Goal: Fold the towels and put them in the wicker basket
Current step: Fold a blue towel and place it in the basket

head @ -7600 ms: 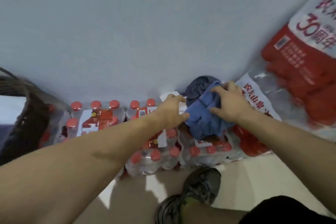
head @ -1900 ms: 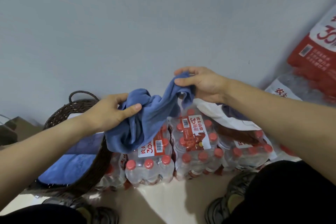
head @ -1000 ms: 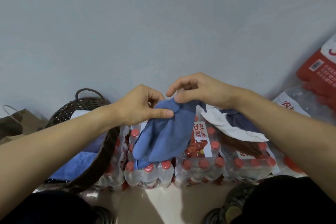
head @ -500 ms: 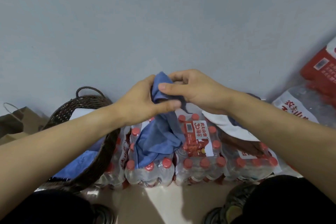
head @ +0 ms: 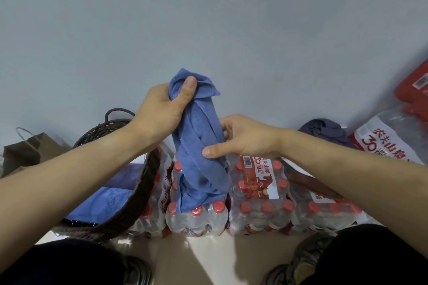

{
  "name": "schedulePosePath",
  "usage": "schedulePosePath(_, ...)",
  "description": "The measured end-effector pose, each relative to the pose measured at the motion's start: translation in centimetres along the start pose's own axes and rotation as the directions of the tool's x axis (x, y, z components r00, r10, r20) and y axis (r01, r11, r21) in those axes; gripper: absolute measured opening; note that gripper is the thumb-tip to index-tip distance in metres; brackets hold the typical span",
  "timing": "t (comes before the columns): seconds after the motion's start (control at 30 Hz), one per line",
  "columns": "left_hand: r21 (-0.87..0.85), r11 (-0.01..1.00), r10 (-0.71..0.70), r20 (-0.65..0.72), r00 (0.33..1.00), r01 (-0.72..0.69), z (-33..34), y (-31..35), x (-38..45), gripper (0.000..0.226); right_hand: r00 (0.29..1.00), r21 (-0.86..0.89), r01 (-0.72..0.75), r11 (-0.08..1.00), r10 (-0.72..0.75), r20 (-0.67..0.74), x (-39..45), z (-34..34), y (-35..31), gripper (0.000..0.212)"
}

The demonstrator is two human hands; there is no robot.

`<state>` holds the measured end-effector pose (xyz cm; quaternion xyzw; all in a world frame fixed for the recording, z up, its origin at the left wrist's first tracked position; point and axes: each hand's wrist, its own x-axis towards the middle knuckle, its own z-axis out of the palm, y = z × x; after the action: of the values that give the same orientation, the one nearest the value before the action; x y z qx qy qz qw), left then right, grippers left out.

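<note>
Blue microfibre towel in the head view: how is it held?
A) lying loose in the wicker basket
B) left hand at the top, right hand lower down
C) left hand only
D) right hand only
B: the left hand grips the top of the blue microfibre towel, while the right hand holds its middle.

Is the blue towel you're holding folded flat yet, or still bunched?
Still bunched. The blue towel hangs as a twisted rope from the left hand, the right hand pinching its middle, its lower end on the water bottle packs.
</note>
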<state>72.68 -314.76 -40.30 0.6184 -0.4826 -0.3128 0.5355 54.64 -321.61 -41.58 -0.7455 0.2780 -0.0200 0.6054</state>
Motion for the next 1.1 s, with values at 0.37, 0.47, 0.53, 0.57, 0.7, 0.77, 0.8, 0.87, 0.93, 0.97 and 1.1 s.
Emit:
schedulePosePath(0.37,0.040,0.998,-0.037,-0.192,0.981,0.045,-1.5,-0.8,0.6,0.036,0.998,0.292,-0.017,0.956,0.032,-0.047,-1.1,-1.9,-0.6,0.032)
schedulePosePath(0.47,0.099,0.994,-0.016,-0.203,0.979,0.037,-1.6,-0.9,0.4,0.043,0.999,0.343,-0.025,0.939,0.039,-0.033,-2.3,-2.9,-0.5,0.031)
schedulePosePath(0.53,0.121,0.992,-0.014,-0.193,0.981,0.038,-1.7,-1.0,0.2,0.047,0.998,0.345,-0.059,0.937,0.067,-0.012,-3.5,-3.8,-0.3,0.029)
schedulePosePath(0.57,0.105,0.993,-0.027,-0.160,0.987,0.045,-1.7,-1.0,0.0,0.049,0.996,0.327,-0.081,0.941,0.086,-0.001,-4.1,-4.2,-0.2,0.029)
schedulePosePath(0.7,0.015,0.997,-0.080,0.060,0.995,0.079,-0.5,-1.0,-1.1,0.034,0.990,0.241,-0.139,0.961,0.137,0.026,-6.3,-5.9,0.1,0.036)
schedulePosePath(0.77,-0.007,0.996,-0.091,0.138,0.986,0.093,0.5,-0.9,-1.5,0.037,0.991,0.253,-0.132,0.959,0.124,0.046,-7.1,-6.7,-0.1,0.032)
schedulePosePath(0.8,-0.028,0.992,-0.113,0.155,0.981,0.119,1.0,-1.1,-1.7,0.043,0.991,0.263,-0.130,0.956,0.118,0.063,-7.6,-7.0,-0.2,0.029)
schedulePosePath(0.87,-0.032,0.977,-0.204,0.139,0.969,0.211,1.6,-1.2,-2.1,0.053,0.987,0.243,-0.140,0.960,0.115,0.115,-8.4,-7.6,-0.2,0.017)
schedulePosePath(0.93,0.005,0.953,-0.302,0.097,0.948,0.303,2.1,-1.4,-2.3,0.063,0.972,0.185,-0.180,0.966,0.147,0.182,-9.5,-8.2,0.1,0.019)
schedulePosePath(0.97,0.008,0.940,-0.341,0.101,0.935,0.342,2.2,-1.7,-2.5,0.070,0.960,0.162,-0.209,0.964,0.170,0.224,-9.9,-8.4,0.2,0.025)
schedulePosePath(1.1,0.038,0.887,-0.447,0.326,0.833,0.461,2.3,-3.4,-3.1,0.072,0.907,0.100,-0.281,0.954,0.230,0.352,-10.5,-8.9,1.6,0.015)
